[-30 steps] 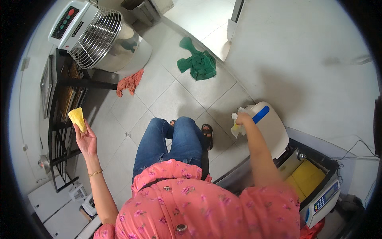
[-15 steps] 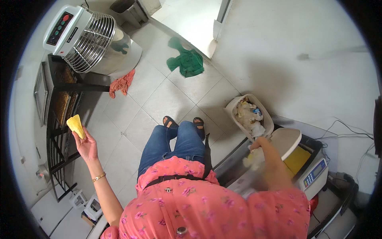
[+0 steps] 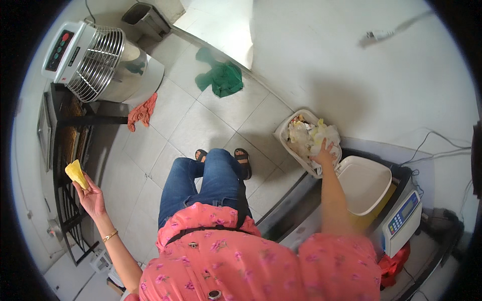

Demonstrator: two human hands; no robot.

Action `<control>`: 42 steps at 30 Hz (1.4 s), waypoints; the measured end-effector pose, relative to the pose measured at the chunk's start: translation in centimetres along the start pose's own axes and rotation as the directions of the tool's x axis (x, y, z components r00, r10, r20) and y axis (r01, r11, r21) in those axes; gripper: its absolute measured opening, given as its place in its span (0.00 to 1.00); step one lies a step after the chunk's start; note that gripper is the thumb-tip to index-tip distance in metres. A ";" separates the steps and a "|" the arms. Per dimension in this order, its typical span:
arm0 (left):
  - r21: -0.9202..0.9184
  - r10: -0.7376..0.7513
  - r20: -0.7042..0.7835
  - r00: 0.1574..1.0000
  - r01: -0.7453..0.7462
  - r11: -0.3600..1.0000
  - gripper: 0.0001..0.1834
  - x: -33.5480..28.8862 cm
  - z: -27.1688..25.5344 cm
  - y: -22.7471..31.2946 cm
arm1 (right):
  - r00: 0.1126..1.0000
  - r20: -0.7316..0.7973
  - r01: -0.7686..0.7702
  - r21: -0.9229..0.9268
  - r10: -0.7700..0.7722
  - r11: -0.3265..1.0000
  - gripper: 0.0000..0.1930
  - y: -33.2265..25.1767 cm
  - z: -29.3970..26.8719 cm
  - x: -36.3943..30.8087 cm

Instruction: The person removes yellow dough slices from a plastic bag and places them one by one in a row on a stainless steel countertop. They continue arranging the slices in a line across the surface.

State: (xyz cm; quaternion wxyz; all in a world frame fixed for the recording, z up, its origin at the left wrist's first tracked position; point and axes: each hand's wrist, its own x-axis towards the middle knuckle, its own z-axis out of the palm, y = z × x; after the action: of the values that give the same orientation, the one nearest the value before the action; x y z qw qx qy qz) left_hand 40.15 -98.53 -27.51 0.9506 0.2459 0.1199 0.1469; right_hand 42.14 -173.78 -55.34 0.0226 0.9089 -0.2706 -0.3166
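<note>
Out to the left, my left hand (image 3: pixel 92 198) is closed on a yellow wedge-shaped piece (image 3: pixel 76 174), pinched between thumb and fingers. I cannot tell what kind of thing it is. My right hand (image 3: pixel 325 154) reaches over the rubbish bin (image 3: pixel 281 131), its fingers spread and holding nothing. Crumpled clear plastic and other waste (image 3: pixel 301 136) fill the bin up to near its rim, and a pale yellowish crumpled bag (image 3: pixel 320 131) lies on top just beyond my fingers. The bin's cream lid (image 3: pixel 365 184) is flipped back on the side toward me.
A dough mixer (image 3: pixel 113 65) with a wire guard stands far left, beside a dark tray rack (image 3: pixel 63 128). Green cloth (image 3: pixel 227 80) and orange cloth (image 3: pixel 143 111) lie on the tiled floor. A digital scale (image 3: pixel 402 223) sits at the right. A grey bin (image 3: pixel 146 21) stands at the back.
My right hand has moved forward over the bin and let go of the crumpled plastic bag, which now lies on the waste. My left hand still holds the yellow piece.
</note>
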 end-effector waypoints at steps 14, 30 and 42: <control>0.074 -0.167 0.088 0.982 0.160 0.984 0.16 5.5 7.6 -4.0 | 0.827 -0.554 0.244 0.509 0.097 0.826 0.30 6.8 -6.8 -6.3; 0.351 -0.118 0.157 0.980 0.056 0.935 0.17 8.2 -2.5 -0.3 | 0.943 0.275 0.105 0.287 -0.186 0.952 0.34 -3.4 15.1 14.9; 0.288 -0.357 0.215 0.909 0.290 0.913 0.18 12.0 5.5 -2.8 | 0.936 -0.351 0.276 0.744 0.005 0.609 0.14 3.5 1.4 0.2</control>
State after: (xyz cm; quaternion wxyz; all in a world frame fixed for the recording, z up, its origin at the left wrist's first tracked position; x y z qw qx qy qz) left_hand 53.55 -99.23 -26.08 0.9305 0.3573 0.0494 -0.0640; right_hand 39.76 -176.65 -55.86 -0.3564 0.8836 -0.3031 -0.0170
